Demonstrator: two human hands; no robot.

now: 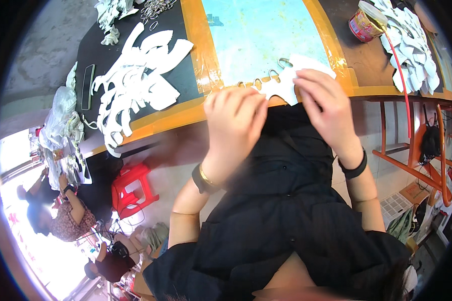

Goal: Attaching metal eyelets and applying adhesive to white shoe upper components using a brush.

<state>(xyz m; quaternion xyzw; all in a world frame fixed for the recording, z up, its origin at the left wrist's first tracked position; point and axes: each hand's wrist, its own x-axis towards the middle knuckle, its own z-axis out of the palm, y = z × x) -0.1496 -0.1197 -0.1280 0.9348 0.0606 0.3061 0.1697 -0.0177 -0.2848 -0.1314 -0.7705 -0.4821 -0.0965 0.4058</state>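
Note:
A white cut-out piece (282,89) with narrow strips lies at the table's near edge, between my hands. Several oval metal rings (273,73) stand along its far side, seemingly on its strips. My left hand (234,118) is closed at the piece's left end, thumb and fingers pinched together; its fingertips are partly hidden behind the hand. On the other side, my right hand (329,108) holds the piece's broader right part between thumb and bent fingers. Beneath the piece is a pale blue sheet (261,37) edged with orange-brown tape (202,55).
Loose white pieces (158,55) spread at the left, with a heap of rings (156,9) beyond and a phone-like dark slab (87,86) beside. A tub (365,24), a red stick (401,75) and more white pieces (417,55) occupy the right. A red stool (135,189) and other people (74,218) are lower left.

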